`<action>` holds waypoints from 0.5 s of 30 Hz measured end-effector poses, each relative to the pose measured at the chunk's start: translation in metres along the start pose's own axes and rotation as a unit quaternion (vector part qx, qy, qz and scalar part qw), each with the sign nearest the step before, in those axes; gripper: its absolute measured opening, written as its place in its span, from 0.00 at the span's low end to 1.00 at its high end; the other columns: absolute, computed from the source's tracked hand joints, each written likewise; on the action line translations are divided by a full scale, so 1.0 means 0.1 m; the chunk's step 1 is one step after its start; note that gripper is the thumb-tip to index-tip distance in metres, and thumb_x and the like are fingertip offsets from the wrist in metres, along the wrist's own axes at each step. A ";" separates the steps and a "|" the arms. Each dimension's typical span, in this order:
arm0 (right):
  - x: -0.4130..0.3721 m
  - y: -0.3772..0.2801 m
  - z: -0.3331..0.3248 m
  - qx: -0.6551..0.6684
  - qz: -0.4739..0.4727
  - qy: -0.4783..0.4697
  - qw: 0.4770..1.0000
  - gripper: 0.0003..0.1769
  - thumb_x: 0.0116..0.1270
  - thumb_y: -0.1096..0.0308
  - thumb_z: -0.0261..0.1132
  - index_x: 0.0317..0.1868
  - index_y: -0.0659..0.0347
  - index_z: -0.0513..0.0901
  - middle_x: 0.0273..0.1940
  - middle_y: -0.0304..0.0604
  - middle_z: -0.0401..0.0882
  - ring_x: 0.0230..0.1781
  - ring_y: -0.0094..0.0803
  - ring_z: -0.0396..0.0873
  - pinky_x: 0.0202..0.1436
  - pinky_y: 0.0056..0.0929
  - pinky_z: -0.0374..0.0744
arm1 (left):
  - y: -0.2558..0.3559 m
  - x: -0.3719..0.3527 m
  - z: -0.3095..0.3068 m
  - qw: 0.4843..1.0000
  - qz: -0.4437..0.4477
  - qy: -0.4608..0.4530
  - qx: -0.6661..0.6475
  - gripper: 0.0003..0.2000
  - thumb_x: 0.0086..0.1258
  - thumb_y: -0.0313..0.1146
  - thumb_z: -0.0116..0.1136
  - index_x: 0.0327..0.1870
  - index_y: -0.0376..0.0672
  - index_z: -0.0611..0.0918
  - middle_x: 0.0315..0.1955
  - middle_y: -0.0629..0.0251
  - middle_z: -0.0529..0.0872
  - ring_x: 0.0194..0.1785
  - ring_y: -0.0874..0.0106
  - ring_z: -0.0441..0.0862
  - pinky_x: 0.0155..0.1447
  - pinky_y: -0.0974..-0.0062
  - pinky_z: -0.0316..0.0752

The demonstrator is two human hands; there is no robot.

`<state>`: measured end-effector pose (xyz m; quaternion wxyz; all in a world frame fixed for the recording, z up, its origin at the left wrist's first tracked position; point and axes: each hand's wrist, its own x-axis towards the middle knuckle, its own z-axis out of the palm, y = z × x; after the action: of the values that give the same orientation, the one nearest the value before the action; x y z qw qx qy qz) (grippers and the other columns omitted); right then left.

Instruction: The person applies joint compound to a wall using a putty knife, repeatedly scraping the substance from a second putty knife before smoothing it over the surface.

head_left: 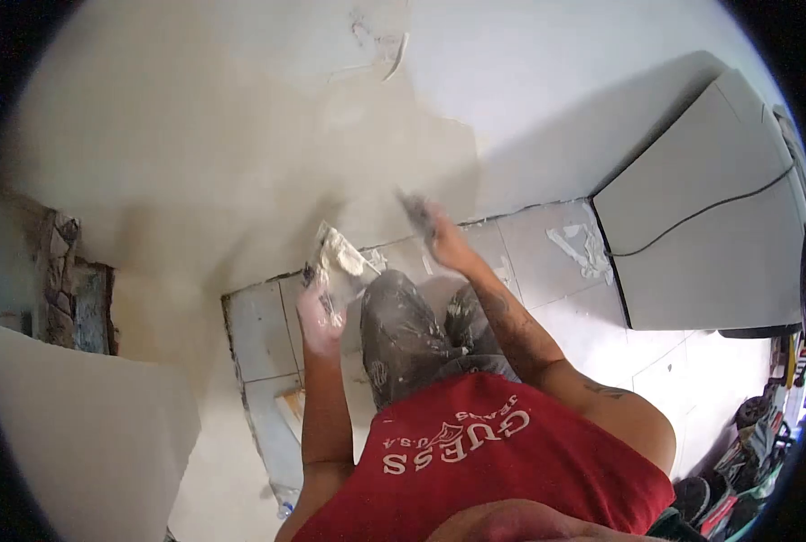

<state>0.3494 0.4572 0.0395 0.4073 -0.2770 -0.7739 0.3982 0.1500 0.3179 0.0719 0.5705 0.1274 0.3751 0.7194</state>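
Observation:
My left hand [321, 316] is closed around a putty-covered trowel [339, 256] in front of my left knee. A lump of pale putty lies on its blade, and white smears coat the fingers. Further right, my right hand [437, 237] is raised near the wall, closed on a dark tool [414, 210] that is blurred by motion, so its shape is unclear. Ahead of both hands, the wall [285, 154] carries a beige, damp-looking coat beside a paler area. Paste also spots my grey trousers [403, 339].
A large white appliance [710, 217] with a dark cable stands at the right. White scraps [583, 248] lie on the tiled floor [547, 307]. Broken wall [82, 289] shows at the left, above a pale panel [87, 425]. Assorted items [746, 461] are piled at the lower right.

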 end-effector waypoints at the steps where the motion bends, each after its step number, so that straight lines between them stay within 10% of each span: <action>1: 0.21 -0.03 -0.09 0.029 -0.013 0.095 0.995 0.34 0.46 0.85 0.45 0.60 0.67 0.60 0.60 0.58 0.60 0.61 0.49 0.58 0.65 0.38 0.56 | 0.02 -0.05 0.07 1.000 -0.005 0.010 0.002 0.19 0.63 0.35 0.42 0.54 0.35 0.69 0.48 0.59 0.76 0.49 0.64 0.75 0.52 0.63 0.72; 5: 1.07 -0.65 -0.46 -0.147 -0.066 0.362 0.918 0.32 0.47 0.86 0.43 0.58 0.68 0.62 0.52 0.57 0.66 0.55 0.47 0.64 0.60 0.35 0.63 | -0.03 -0.01 -0.14 0.999 -0.012 0.015 0.031 0.16 0.64 0.35 0.44 0.47 0.35 0.73 0.42 0.60 0.78 0.45 0.69 0.77 0.48 0.70 0.74; 8: 1.54 -0.79 -0.67 -0.068 -0.115 0.386 0.913 0.38 0.37 0.89 0.43 0.57 0.67 0.63 0.49 0.57 0.64 0.48 0.52 0.64 0.56 0.39 0.65 | 0.06 -0.07 0.07 0.996 -0.035 0.057 0.054 0.14 0.64 0.32 0.43 0.45 0.34 0.74 0.39 0.60 0.79 0.43 0.69 0.77 0.47 0.71 0.74; 9: 1.61 -0.84 -0.72 -0.041 -0.074 0.387 0.918 0.28 0.48 0.85 0.47 0.54 0.67 0.67 0.50 0.53 0.68 0.52 0.42 0.67 0.57 0.33 0.66 | -0.01 -0.08 -0.02 0.991 0.000 0.034 0.129 0.13 0.64 0.31 0.43 0.45 0.33 0.74 0.39 0.59 0.79 0.43 0.68 0.77 0.47 0.72 0.74; 12: 1.32 -0.73 -0.86 0.023 -0.063 0.240 0.969 0.26 0.48 0.83 0.52 0.53 0.67 0.70 0.49 0.49 0.71 0.50 0.37 0.69 0.54 0.31 0.67 | -0.09 -0.14 -0.06 0.951 0.107 -0.010 0.289 0.13 0.64 0.31 0.42 0.45 0.33 0.73 0.41 0.58 0.78 0.44 0.65 0.77 0.47 0.70 0.74; 15: 0.60 -0.44 -1.06 0.199 0.155 -0.047 0.967 0.29 0.39 0.77 0.59 0.49 0.64 0.74 0.45 0.42 0.76 0.45 0.31 0.73 0.51 0.29 0.71 | -0.05 -0.17 0.21 0.922 0.140 -0.036 0.358 0.15 0.66 0.33 0.42 0.50 0.35 0.71 0.46 0.58 0.76 0.48 0.64 0.75 0.51 0.66 0.72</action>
<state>0.4047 0.5207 0.1381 0.3508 -0.2878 -0.6453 0.6146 0.1721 0.3113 0.0867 0.3931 0.4001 0.5655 0.6046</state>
